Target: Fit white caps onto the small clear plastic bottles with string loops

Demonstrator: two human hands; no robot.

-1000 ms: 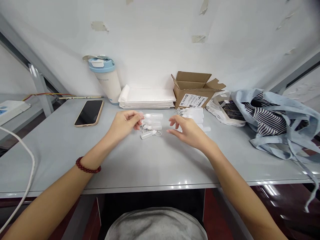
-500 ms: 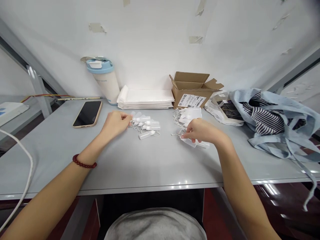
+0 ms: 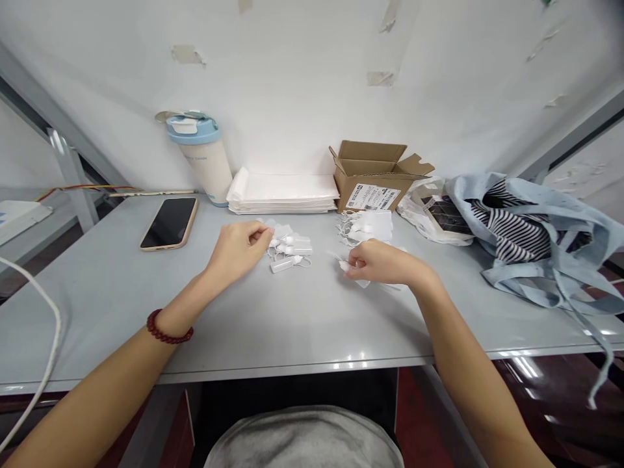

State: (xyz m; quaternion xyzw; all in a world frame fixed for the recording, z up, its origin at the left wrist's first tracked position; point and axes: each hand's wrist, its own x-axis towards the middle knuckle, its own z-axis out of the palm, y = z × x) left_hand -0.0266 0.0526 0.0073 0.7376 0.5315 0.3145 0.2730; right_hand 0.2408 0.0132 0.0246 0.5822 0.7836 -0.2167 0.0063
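Note:
My left hand [image 3: 240, 250] is closed, thumb and forefinger pinched together at the left side of a pile of small clear plastic tubes [image 3: 298, 249] with white caps and cord loops. Whatever lies between those fingertips is hidden. One capped tube [image 3: 283, 264] lies at the pile's near edge. On the right, my right hand [image 3: 377, 261] pinches the white tip of a small clear plastic piece [image 3: 363, 284], whose body shows under the fingers. Just behind this hand is a group of similar clear pieces [image 3: 377, 225] with white cords.
A stack of white envelopes [image 3: 287, 188] and an open cardboard box [image 3: 370, 185] stand along the wall. At left are a phone [image 3: 169, 223] and a blue-lidded tumbler [image 3: 205, 162]. A plastic bag [image 3: 423, 218] and a light blue cloth bag [image 3: 536, 227] lie at right.
My left hand has moved right, over the left part of the tube pile. My right hand has shifted slightly left and towards me, and its fingers have closed on a clear plastic piece.

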